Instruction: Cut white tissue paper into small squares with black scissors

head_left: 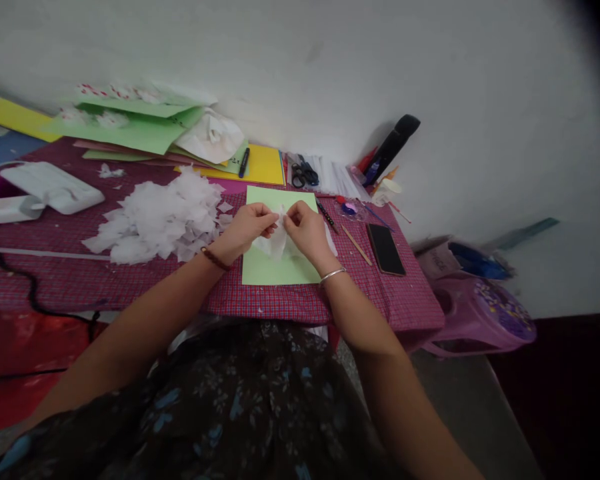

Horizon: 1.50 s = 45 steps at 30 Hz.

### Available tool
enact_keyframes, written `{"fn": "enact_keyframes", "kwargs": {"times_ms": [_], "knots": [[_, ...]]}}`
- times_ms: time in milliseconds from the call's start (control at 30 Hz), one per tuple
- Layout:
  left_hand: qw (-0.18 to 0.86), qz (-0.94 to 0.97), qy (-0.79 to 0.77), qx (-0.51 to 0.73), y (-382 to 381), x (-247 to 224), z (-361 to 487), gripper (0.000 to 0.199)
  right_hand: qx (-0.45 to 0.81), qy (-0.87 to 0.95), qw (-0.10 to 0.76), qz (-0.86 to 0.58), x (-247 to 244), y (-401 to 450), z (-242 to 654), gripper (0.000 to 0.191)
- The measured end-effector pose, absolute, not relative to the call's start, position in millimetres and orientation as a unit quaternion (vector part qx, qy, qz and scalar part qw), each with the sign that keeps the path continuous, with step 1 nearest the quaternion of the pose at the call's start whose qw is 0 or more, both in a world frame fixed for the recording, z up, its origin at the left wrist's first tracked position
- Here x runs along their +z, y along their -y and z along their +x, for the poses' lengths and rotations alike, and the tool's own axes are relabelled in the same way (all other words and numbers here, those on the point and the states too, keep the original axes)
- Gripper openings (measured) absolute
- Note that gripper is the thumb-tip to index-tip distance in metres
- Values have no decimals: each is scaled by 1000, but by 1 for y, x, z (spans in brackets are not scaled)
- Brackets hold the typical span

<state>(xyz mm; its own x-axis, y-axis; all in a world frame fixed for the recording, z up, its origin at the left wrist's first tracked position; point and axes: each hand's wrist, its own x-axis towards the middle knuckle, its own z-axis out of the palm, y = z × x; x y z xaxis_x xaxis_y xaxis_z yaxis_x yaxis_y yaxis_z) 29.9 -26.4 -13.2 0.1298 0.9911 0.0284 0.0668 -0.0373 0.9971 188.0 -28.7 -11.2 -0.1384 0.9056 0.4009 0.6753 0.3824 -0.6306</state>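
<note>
A light green sheet lies on the checked tablecloth in front of me. Above it, my left hand and my right hand pinch a thin piece of white tissue between them, fingertips nearly touching. The tissue hangs down over the sheet. More white paper shows partly behind my right hand. To the left of the sheet is a large heap of torn white tissue pieces.
Right of the sheet lie a wooden stick, a dark pen and a black phone. Scissors, green papers and a white device are farther back. A pink stool stands beyond the table's right edge.
</note>
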Motion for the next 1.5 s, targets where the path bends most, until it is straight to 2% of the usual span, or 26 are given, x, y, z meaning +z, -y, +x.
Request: {"fn": "enact_keyframes", "kwargs": {"times_ms": [133, 233, 333, 500, 633, 867, 1033, 1267, 1500], "knots": [[358, 616, -518, 473, 23, -20, 30, 16, 136, 739, 385, -536, -9, 30, 187, 10], [307, 646, -511, 477, 20, -26, 30, 22, 138, 750, 391, -515, -11, 31, 186, 8], [300, 654, -491, 491, 17, -27, 32, 5, 149, 758, 394, -497, -14, 32, 183, 8], [301, 632, -490, 519, 19, -24, 35, 13, 147, 756, 392, -503, -13, 33, 182, 5], [285, 646, -483, 518, 22, -25, 35, 20, 113, 750, 355, -547, -12, 34, 181, 27], [246, 678, -503, 476, 26, -23, 31, 5, 90, 774, 329, -533, -18, 31, 179, 19], [195, 706, -530, 427, 36, -12, 34, 15, 31, 781, 308, -542, -17, 30, 182, 8], [176, 724, -522, 416, 41, -8, 31, 30, 17, 788, 267, -555, -10, 29, 185, 19], [200, 721, -513, 421, 40, -5, 26, 31, 41, 778, 314, -542, -16, 24, 186, 27]]}}
